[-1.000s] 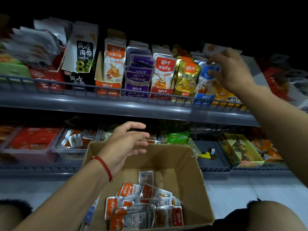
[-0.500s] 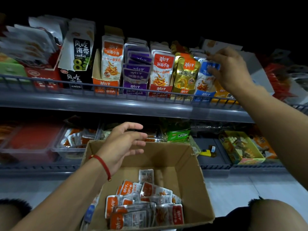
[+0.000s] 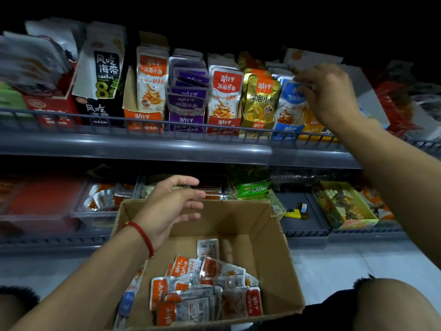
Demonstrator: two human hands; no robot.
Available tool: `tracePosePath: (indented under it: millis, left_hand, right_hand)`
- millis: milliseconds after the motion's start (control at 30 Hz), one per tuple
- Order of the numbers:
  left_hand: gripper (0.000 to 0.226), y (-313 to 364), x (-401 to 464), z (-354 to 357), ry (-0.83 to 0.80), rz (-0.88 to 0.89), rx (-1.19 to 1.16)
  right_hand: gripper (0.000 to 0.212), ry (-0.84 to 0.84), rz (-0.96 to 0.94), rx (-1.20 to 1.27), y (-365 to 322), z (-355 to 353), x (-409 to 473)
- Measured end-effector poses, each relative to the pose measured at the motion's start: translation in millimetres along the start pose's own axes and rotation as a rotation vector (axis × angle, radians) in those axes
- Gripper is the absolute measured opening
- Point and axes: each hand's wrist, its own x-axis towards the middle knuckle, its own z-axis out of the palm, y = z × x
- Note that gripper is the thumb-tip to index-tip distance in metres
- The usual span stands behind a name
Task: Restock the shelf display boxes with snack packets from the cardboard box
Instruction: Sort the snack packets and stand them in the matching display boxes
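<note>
Right hand (image 3: 328, 93): fingers pinching the blue packets (image 3: 290, 101) standing in the upper-shelf blue display box (image 3: 285, 130).
Left hand (image 3: 170, 206): hovering with relaxed, straight fingers over the cardboard box (image 3: 269, 235).
Snack packets (image 3: 205, 290): lying piled in the cardboard box.

right hand (image 3: 328, 94) edged left over blue packets (image 3: 290, 101)

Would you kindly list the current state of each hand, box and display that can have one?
Brown cardboard box: open, partly filled with orange and red snack packets.
Blue display box: on the upper shelf, holding upright blue packets.
Purple display box: stocked, packets leaning.
Left hand: empty, fingers relaxed, above the box.
Right hand: fingers on the blue packets.
</note>
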Motion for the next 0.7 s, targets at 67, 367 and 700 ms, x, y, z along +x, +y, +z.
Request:
tracePosePath:
  millis: [67, 367, 700]
  left_hand:
    - [0.024, 0, 1, 0, 0.001, 0.002, 0.005]
    - [0.024, 0, 2, 1, 0.003, -0.009, -0.007]
    - [0.023, -2, 4, -1, 0.001, -0.012, 0.016]
  right_hand:
    - [0.024, -0.035, 0.004, 0.024, -1, -5, 5]
    - [0.027, -0.213, 0.167, 0.155, -6, -12, 30]
    - [0.025, -0.156, 0.099, 0.098, -6, -5, 26]
